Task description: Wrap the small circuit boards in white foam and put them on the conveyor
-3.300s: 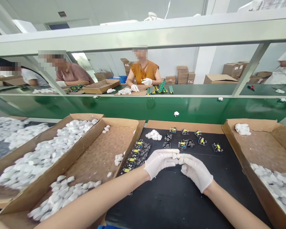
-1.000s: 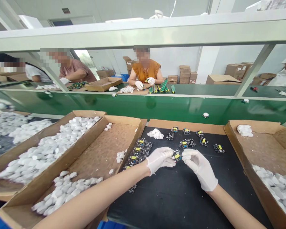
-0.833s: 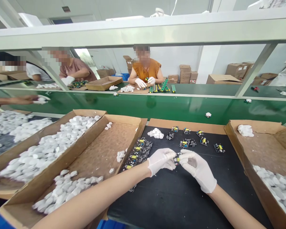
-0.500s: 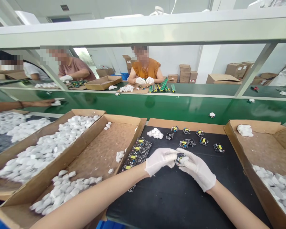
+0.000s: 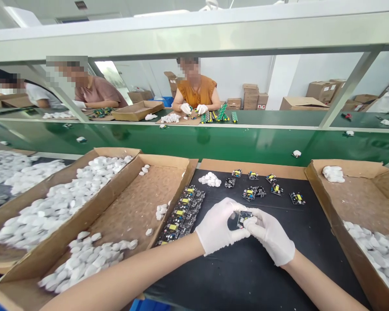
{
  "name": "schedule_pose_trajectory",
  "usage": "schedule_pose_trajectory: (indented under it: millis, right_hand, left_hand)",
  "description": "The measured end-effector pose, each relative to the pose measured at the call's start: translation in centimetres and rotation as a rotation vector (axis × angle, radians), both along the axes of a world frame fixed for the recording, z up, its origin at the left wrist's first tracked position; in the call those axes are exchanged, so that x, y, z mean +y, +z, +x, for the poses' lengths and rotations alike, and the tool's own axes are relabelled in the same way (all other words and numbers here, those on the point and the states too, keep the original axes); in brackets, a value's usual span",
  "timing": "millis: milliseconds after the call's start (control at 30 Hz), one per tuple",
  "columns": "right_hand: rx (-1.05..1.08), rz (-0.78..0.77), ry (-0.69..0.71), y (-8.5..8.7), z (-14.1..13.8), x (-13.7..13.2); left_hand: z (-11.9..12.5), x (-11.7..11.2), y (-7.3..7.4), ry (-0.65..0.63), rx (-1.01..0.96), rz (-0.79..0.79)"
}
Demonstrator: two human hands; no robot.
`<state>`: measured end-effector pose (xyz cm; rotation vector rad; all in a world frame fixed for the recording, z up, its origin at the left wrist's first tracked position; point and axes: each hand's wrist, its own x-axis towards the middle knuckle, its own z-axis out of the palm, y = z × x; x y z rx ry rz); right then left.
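Over the black mat, both my gloved hands are closed around one small circuit board. My left hand grips it from the left, its index finger at the board's upper edge and its thumb stretched below. From the right, my right hand pinches the same board, with a white padded piece against its face under the thumb. Parts of the board are hidden by fingers. Beyond the hands lie several loose circuit boards with yellow components, and a small pile of white pieces.
Joined rows of boards lie at the mat's left. Cardboard trays with white pieces flank it: a left tray and a right tray. Behind runs a green conveyor carrying small items. Co-workers sit across, one in an orange top.
My left hand has turned, its thumb now extended lower and a gap showing between thumb and index finger. Items on the conveyor shifted right. A co-worker's arm at the left has left the view.
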<state>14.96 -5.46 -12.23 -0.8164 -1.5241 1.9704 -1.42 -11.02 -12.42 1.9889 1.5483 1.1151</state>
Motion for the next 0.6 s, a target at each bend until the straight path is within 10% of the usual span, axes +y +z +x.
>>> schedule_pose_trajectory:
  millis: [200,600]
  right_hand:
    - [0.016,0.102,0.073,0.9,0.1,-0.3]
    - [0.164,-0.193,0.110,1.3,-0.2,-0.9]
  left_hand:
    - [0.0,-0.1,0.3,0.031,0.006,0.147]
    - [0.1,-0.1,0.7,0.061,0.003,0.192]
